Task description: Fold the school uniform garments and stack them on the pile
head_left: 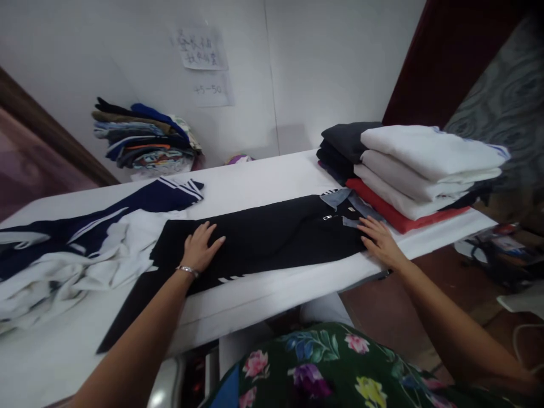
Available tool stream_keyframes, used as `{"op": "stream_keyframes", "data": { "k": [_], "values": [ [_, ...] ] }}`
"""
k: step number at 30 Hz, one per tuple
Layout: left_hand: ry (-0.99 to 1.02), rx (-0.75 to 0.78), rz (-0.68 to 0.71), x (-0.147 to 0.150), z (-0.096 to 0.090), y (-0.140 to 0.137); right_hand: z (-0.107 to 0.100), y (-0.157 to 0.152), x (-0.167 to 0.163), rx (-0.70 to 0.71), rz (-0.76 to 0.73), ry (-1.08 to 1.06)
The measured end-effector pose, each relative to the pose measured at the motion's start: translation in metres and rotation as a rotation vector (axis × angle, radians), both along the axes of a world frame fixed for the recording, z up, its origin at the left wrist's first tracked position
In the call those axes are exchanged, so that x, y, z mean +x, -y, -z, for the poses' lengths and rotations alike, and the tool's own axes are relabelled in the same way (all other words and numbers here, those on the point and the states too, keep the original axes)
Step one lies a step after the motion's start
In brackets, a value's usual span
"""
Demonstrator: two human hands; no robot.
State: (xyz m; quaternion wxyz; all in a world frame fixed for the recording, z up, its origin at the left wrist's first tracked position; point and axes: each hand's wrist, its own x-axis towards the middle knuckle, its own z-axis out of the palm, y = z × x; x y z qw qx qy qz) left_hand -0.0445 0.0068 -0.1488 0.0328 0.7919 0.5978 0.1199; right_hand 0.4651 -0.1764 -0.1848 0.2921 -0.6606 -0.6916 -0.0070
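A black shirt with a grey-blue collar lies lengthwise across the white table in front of me, its collar end to the right. My left hand rests on the shirt's left part, fingers spread and flat. At the collar end, my right hand lies with its fingers stretched onto the shirt's edge. A black piece of cloth reaches from under my left forearm toward the lower left. Small white stripes show along the shirt's near edge and behind the collar.
Folded clothes are stacked at the right table end, with white, grey, red and black pieces. To the left lie a rumpled white garment and a navy striped garment. Another clothes pile stands behind, near wall papers.
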Motion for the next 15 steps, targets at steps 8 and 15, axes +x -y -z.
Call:
{"op": "stream_keyframes", "data": {
  "k": [8,15],
  "values": [
    [-0.008,-0.002,0.300,-0.007,0.001,0.073,0.011,0.012,0.015,-0.044,-0.146,0.100],
    [0.044,-0.061,0.306,-0.014,0.006,0.085,0.009,0.013,0.013,-0.055,-0.175,0.107]
  ]
}}
